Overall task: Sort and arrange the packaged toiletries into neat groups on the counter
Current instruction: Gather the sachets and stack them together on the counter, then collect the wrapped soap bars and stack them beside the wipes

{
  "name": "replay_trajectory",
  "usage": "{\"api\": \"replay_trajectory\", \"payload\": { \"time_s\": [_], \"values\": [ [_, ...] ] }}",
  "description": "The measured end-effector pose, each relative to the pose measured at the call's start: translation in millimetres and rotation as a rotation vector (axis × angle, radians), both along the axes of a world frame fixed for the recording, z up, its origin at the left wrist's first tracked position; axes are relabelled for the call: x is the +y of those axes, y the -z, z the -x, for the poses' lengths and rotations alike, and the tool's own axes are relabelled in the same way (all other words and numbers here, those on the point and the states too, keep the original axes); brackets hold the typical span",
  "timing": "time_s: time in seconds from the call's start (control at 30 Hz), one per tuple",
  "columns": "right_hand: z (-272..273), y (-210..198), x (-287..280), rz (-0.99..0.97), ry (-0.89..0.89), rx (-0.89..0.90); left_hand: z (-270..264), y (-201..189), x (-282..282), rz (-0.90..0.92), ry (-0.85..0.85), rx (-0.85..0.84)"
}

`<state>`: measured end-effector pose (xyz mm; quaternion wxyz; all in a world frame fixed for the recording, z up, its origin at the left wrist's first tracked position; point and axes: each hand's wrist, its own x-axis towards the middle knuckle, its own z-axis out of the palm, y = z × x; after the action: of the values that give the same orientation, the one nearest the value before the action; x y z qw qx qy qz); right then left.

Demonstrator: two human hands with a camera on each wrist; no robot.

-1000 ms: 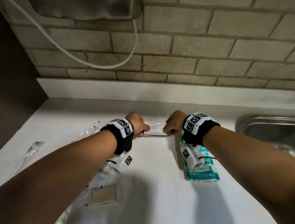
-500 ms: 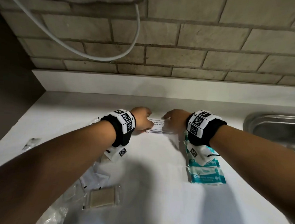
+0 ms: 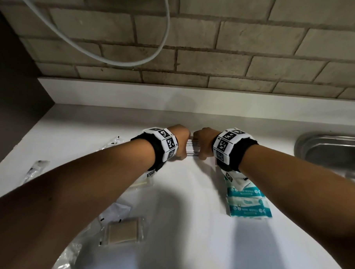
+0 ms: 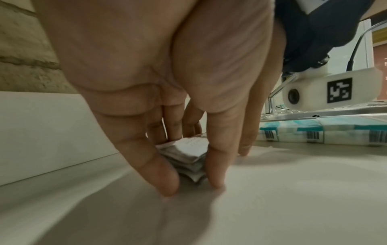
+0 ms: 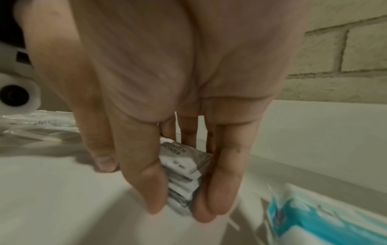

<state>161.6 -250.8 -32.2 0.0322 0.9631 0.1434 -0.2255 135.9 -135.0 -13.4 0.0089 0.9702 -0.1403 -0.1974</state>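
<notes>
Both hands are working at the back of the white bench (image 3: 190, 196), near the wall: the left hand (image 3: 179, 141) and the right hand (image 3: 204, 142) are closing in from either end on a small stack of white sachets (image 3: 192, 150), fingers pointing straight down and bracketing its edges. Each grip is pinching the pile lightly between thumb and fingers rather than lifting it, fingertips touching the bench. The sachets are looking thin, light, floppy and slick, so I judge they will slide over one another easily; holding at the short ends and squeezing inward should be squaring them best. The head view is hiding the fingers behind the knuckles and wristbands; the left wrist view is showing the fanned, uneven corners of the stack (image 4: 184, 157), and the right wrist view the printed top sachet (image 5: 182, 159). Only the head view is showing the teal packets (image 3: 247, 202) lying just right of the stack, a tan wrapped bar (image 3: 122, 232) nearer the person, and the steel sink (image 3: 332, 153).
</notes>
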Motion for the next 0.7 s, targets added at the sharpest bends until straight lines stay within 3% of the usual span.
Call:
{"api": "replay_trajectory", "payload": {
  "time_s": [0.13, 0.27, 0.37, 0.6, 0.7],
  "values": [
    [-2, 1, -1, 0.036, -0.005, 0.025, -4, 1, 1, -0.010, 0.002, 0.016],
    [-30, 35, -14, 0.056, 0.011, 0.039, -4, 3, 1, -0.007, 0.000, 0.030],
    [-28, 37, -17, 0.043, -0.025, 0.005, -1, 3, 6, 0.028, 0.008, 0.015],
    [64, -53, 21, 0.011, -0.156, -0.168, 29, -38, 60, 0.167, -0.055, -0.103],
    [110, -64, 46, -0.101, -0.316, -0.085, 58, -44, 93, 0.186, -0.108, -0.133]
  ]
}}
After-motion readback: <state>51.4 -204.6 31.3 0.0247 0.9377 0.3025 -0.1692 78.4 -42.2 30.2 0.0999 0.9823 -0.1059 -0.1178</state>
